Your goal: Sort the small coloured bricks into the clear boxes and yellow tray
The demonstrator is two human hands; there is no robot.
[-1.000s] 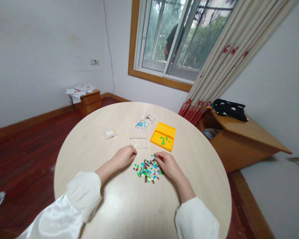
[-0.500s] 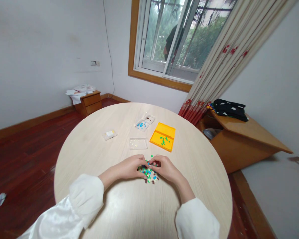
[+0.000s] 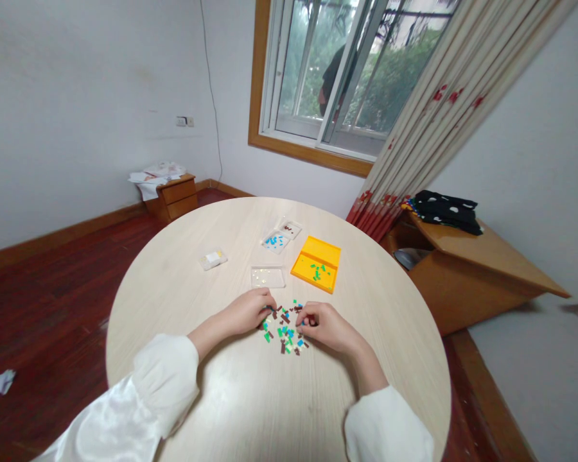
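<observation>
Small building bricks in green, blue, brown and cream lie spread in a loose pile (image 3: 285, 333) on the round table. At the pile's far left edge is my left hand (image 3: 251, 310), its fingers curled together; what they pinch, if anything, is too small to name. My right hand (image 3: 324, 325) rests at the pile's right edge with thumb and fingertips closed. A speck of blue shows by those fingertips, but I cannot tell whether it is held.
Beyond the pile stand a clear tray (image 3: 268, 277) with cream pieces, a clear box (image 3: 275, 242) with blue and brown pieces, and an open yellow case (image 3: 308, 277) with green bricks. A small clear box (image 3: 214, 258) sits at the left of the round table (image 3: 173, 244).
My hands have drawn apart, the left moving away to the left and slightly farther out. The bricks lie more spread, with more brown ones showing between the hands.
</observation>
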